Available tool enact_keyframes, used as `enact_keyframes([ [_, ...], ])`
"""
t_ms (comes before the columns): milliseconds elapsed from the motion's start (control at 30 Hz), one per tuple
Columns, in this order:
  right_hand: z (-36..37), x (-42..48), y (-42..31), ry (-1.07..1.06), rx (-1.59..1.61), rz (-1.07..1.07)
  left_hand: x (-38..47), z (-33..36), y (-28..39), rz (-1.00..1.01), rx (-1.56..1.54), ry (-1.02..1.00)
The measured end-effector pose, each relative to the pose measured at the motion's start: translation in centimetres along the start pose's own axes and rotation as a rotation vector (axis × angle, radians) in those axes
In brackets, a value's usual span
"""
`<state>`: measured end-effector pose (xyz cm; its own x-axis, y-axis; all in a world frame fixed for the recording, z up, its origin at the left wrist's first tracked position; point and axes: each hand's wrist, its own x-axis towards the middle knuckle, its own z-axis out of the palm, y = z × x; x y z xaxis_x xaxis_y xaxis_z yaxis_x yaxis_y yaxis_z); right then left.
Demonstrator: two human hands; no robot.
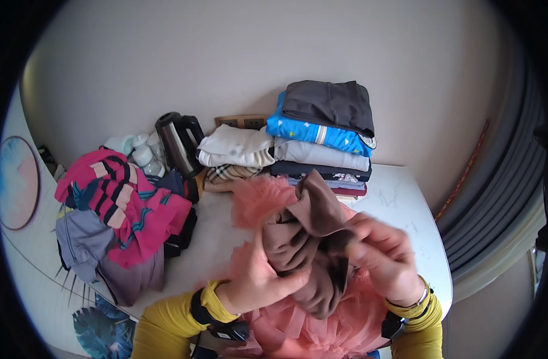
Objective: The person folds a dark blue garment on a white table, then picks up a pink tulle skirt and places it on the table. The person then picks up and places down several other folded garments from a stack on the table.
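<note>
A brown cloth garment (pixel 296 242) is bunched up between my two hands above the table. My left hand (pixel 260 278) grips its near left side, thumb across the front. On the right, my right hand (pixel 386 256) pinches an edge of the same cloth between thumb and fingers; this hand is slightly blurred. Beneath and behind the brown cloth spreads a coral tulle garment (pixel 345 318), partly covered by it and by my hands. Which kind of garment the brown cloth is, I cannot tell.
A tall stack of folded clothes (pixel 321 146) stands at the back, beside folded white garments (pixel 235 143). A steel kettle (pixel 175 141) and white bottles (pixel 143 155) stand further left. Loose clothes, topped by a pink striped garment (pixel 134 211), heap on the white table (pixel 395 193). Grey curtain folds (pixel 498 193) hang right.
</note>
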<state>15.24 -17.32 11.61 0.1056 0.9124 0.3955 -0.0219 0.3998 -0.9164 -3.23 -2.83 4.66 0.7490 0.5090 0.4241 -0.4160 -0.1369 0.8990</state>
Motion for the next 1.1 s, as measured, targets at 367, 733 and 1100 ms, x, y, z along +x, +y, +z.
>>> enact_keyframes([
  [367,-0.2,-2.0,-2.7,0.23,0.167,-0.333,2.2,-2.7,2.6,0.376,0.806,-0.096],
  [733,2.1,-0.8,-2.7,0.141,-0.141,-0.168,1.7,-2.4,-1.7,0.138,0.979,-0.332],
  [1100,-0.6,0.4,-1.3,0.149,-0.173,-0.156,-1.4,-17.3,15.7,0.802,0.127,1.235],
])
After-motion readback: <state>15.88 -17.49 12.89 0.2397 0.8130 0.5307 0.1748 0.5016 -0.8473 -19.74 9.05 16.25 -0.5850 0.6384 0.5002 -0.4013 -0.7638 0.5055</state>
